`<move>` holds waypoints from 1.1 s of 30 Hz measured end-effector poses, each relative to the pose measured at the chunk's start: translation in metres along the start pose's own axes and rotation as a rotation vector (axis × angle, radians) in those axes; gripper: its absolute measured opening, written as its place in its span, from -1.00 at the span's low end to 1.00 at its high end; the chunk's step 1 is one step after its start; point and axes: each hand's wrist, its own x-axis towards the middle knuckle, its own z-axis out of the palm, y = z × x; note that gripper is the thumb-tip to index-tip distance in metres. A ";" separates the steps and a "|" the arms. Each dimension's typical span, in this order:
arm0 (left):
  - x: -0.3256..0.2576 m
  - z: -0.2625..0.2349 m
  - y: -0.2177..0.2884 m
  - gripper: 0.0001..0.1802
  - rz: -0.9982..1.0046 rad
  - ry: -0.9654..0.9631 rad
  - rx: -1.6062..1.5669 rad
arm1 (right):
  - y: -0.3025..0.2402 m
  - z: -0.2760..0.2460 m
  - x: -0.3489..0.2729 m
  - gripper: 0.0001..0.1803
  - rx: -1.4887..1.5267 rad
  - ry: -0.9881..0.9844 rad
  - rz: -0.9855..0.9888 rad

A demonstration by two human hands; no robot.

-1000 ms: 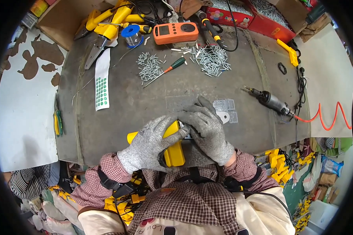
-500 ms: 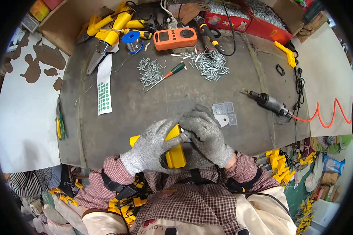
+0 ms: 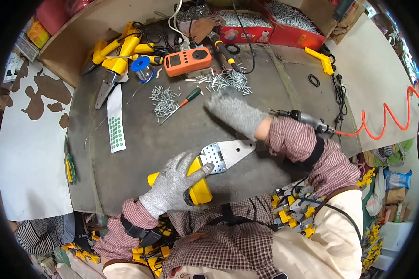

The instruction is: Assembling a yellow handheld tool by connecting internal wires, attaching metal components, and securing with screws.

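My left hand (image 3: 170, 186) is closed around the yellow plastic housing (image 3: 201, 189) of a hand tool near the table's front edge. From the housing a perforated metal bracket (image 3: 214, 156) and a flat, tapering metal plate (image 3: 236, 152) with holes point to the right. The left thumb lies across the bracket's edge. My right hand (image 3: 235, 110), also gloved in grey, reaches out to the near side of a pile of small screws (image 3: 233, 83). Its fingertips are blurred, so their grip does not show. A green-handled screwdriver (image 3: 184, 103) lies left of that hand, beside a second screw pile (image 3: 163, 102).
An orange meter (image 3: 187, 62), a blue solder spool (image 3: 142, 67) and yellow tools (image 3: 118, 56) stand at the back. Red boxes of screws (image 3: 295, 35) are behind them. A pneumatic screwdriver (image 3: 307, 119) with a red coiled hose lies right, partly behind my right forearm. A green-dotted sticker sheet (image 3: 116, 125) lies left.
My right hand has left the tool and moved forward to the screw pile, uncovering the bracket and metal plate. My left hand still grips the housing. The view has shifted slightly.
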 end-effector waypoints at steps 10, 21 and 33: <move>-0.002 0.002 -0.002 0.31 -0.024 0.065 -0.048 | -0.086 -0.029 -0.087 -0.84 1.043 0.236 0.160; -0.006 0.009 0.005 0.38 -0.050 0.065 -0.088 | -0.118 -0.011 -0.098 -0.68 0.975 0.465 0.174; 0.003 0.011 0.011 0.26 -0.090 0.090 -0.078 | -0.140 -0.008 -0.105 -0.67 0.974 0.471 0.369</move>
